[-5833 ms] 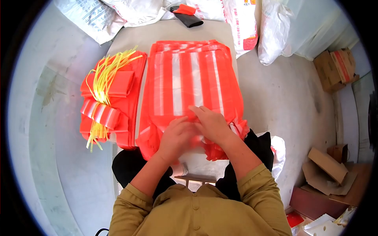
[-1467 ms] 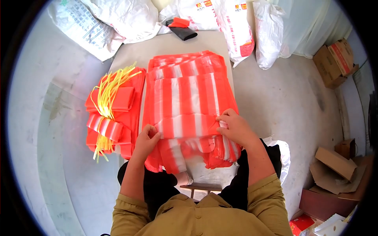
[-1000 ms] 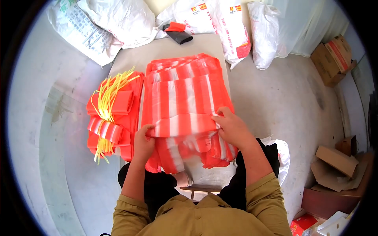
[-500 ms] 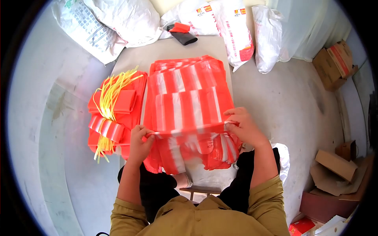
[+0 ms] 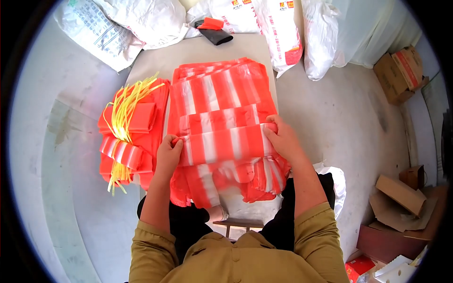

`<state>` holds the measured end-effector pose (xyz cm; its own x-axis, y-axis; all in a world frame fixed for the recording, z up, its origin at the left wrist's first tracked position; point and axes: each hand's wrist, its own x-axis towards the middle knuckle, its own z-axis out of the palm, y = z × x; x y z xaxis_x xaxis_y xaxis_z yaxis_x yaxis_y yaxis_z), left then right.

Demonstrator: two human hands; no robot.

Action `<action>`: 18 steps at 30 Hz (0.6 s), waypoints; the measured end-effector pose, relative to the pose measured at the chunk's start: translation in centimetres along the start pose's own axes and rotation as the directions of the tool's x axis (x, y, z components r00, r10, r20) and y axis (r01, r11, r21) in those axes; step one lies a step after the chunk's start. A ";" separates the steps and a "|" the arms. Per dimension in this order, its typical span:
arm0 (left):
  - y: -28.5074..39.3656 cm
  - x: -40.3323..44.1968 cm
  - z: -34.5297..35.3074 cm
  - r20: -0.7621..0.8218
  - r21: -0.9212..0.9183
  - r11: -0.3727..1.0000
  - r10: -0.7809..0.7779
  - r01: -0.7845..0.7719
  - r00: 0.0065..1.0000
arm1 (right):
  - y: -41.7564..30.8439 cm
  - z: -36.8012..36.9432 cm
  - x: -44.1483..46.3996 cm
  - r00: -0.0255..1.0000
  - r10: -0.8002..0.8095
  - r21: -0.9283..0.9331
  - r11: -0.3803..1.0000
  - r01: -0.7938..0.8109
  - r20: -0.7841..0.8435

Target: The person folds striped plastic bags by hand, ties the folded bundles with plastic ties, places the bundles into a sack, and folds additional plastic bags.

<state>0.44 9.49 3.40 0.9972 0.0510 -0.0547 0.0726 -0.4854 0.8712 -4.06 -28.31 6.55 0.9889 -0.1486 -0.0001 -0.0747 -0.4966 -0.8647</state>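
Note:
A stack of red-and-white striped plastic bags (image 5: 219,89) lies in front of me, its near ends bunched and hanging over the table's front edge. My left hand (image 5: 168,153) pinches the left end of a folded edge of the top plastic bag (image 5: 222,145). At the right end of that same edge, my right hand (image 5: 284,140) grips it between thumb and fingers. The edge is stretched straight between both hands, with a folded flap below it. Left of the stack sit folded red bags (image 5: 134,118) with a bundle of yellow ties (image 5: 126,106) across them.
Behind the stack, the grey table (image 5: 155,56) carries a black and red roll (image 5: 214,33). White sacks (image 5: 278,37) stand beyond it. Cardboard boxes (image 5: 398,75) are on the floor at right, with opened cartons (image 5: 401,203) nearer. A wooden stool (image 5: 236,223) shows below.
Both hands have moved the held edge away from me, up the stack, and a broad striped flap now shows below it. The view has shifted slightly.

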 end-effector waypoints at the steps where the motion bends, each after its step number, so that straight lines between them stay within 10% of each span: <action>1: -0.2 0.1 0.1 -0.005 -0.011 1.000 0.000 0.000 1.000 | 0.0 0.0 0.1 1.000 -0.015 -0.042 0.999 0.015 -0.011; 10: 0.5 -0.3 0.8 -0.099 -0.112 0.992 -0.068 0.057 0.993 | 0.0 0.2 0.0 0.999 0.004 -0.323 0.946 -0.020 -0.049; 13: 2.1 -1.6 1.0 -0.241 0.427 0.888 0.293 -0.170 0.925 | -0.2 0.1 0.0 0.942 -0.330 -0.566 0.789 0.237 -0.066; 18: 6.0 -5.3 4.2 0.298 0.540 0.559 0.571 -0.629 0.765 | -1.9 2.7 -1.2 0.801 -0.505 -0.415 0.685 0.599 0.322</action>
<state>-4.30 2.66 6.89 0.8093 -0.4985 0.3107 -0.5766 -0.7752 0.2582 -4.76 -24.93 6.83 0.8709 0.4075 0.2747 0.4878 -0.7842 -0.3834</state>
